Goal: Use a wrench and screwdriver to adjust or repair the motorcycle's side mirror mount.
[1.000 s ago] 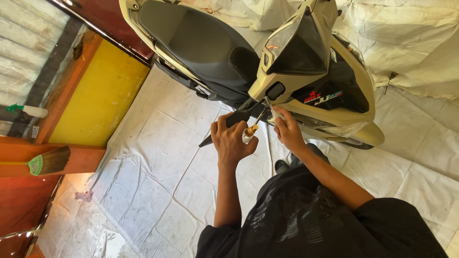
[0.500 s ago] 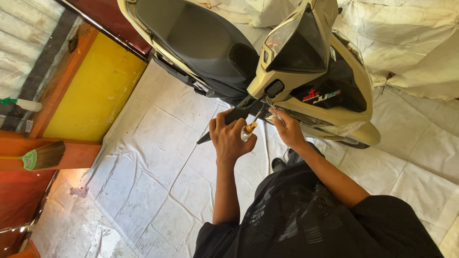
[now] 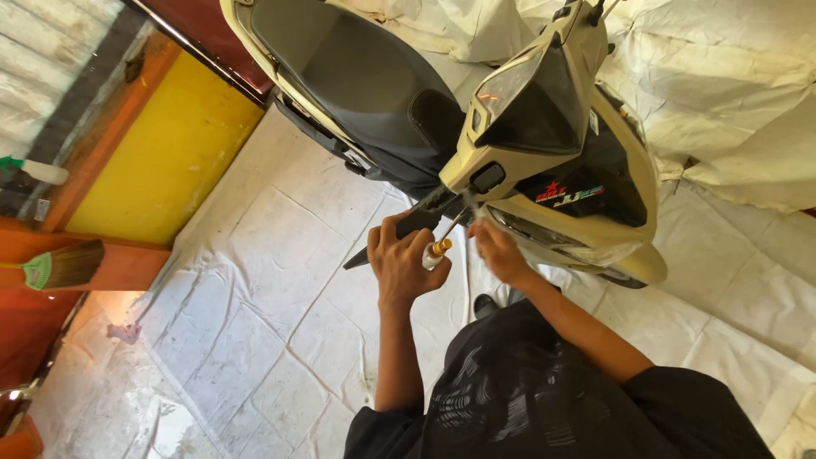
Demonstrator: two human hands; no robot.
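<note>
Since half a second ago the view has dipped slightly and both hands sit a touch lower in it, though their hold at the scooter's handlebar looks unchanged. The left hand (image 3: 404, 265) is wrapped closed around the black grip (image 3: 406, 229) of the handlebar, a small bottle (image 3: 435, 252) with an amber cap tucked between palm and fingers, apparently so that it stays ready while the bar is steadied. The right hand (image 3: 500, 252) is pinched together on something thin just below the switch housing (image 3: 486, 178); what it pinches is too small to tell, but a slim rod runs from near the bottle cap up toward the housing. Both hands work close together under the cream scooter (image 3: 544, 110), whose dark seat (image 3: 357, 85) stretches away to the upper left. White sheeting (image 3: 255, 323) covers the floor. Well apart, by the yellow wall (image 3: 161, 161), lie a broom (image 3: 64, 265) and a spray bottle (image 3: 34, 170).
</note>
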